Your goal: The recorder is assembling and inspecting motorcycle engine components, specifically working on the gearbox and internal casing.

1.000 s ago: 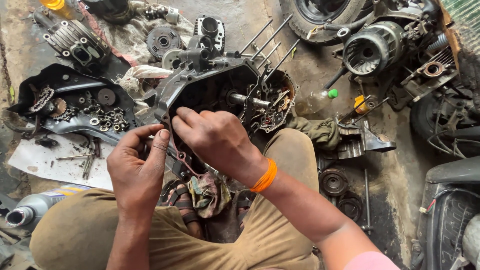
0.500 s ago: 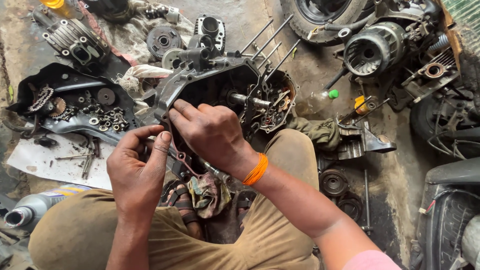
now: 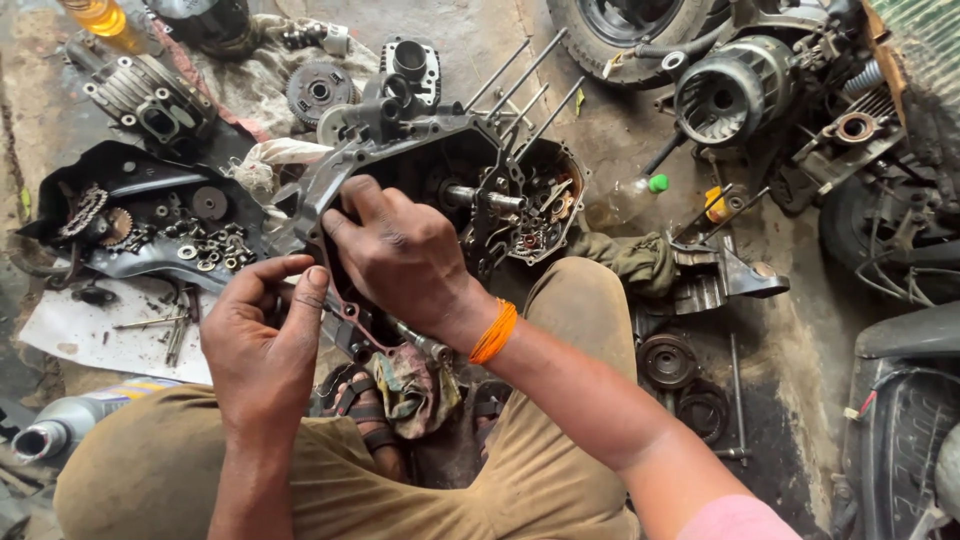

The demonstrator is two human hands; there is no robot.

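both hands are on the work: my right hand (image 3: pixel 400 255) lies knuckles-up over the near edge of the dark engine crankcase (image 3: pixel 430 165), fingers curled and pressing, though i cannot tell whether they pinch anything underneath. my left hand (image 3: pixel 262 335) is half closed, thumb and forefinger nipping the reddish gasket (image 3: pixel 362 325) at the case's near left rim. since a second ago my right hand has slid left and slightly far along that rim, while the left has hardly moved; i judge the gasket is being seated bit by bit. left of the case sits a black cover (image 3: pixel 150 215) full of bolts and gears; a rag (image 3: pixel 415 380) lies near my sandalled foot (image 3: pixel 360 410).
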